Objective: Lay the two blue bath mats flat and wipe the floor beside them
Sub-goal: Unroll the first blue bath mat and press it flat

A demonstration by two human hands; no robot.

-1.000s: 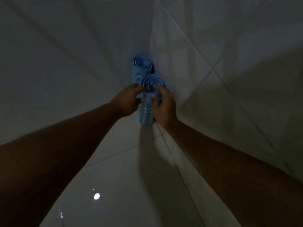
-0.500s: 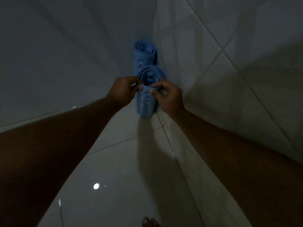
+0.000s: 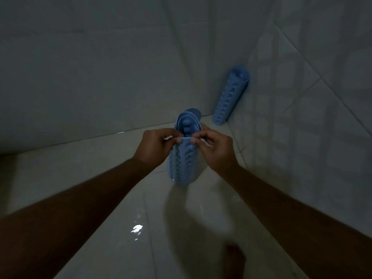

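Both hands, left hand (image 3: 156, 147) and right hand (image 3: 214, 149), pinch the rolled mat's (image 3: 182, 168) loose edge; unrolling it onto the floor (image 3: 112, 198) likely comes next, while the second mat (image 3: 231, 95) waits in the corner.

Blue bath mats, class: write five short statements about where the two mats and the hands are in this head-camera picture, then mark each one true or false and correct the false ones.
1. Both hands pinch the loose outer edge of the near rolled mat. True: the left hand and right hand grip it at the top.
2. The far rolled mat lies flat on the floor. False: it stands rolled, leaning in the wall corner.
3. The two mats touch each other. False: they stand apart, with bare floor between them.
4. A bare foot shows at the bottom of the picture. True.
5. The near mat is fully unrolled. False: it is rolled, with only its edge lifted.
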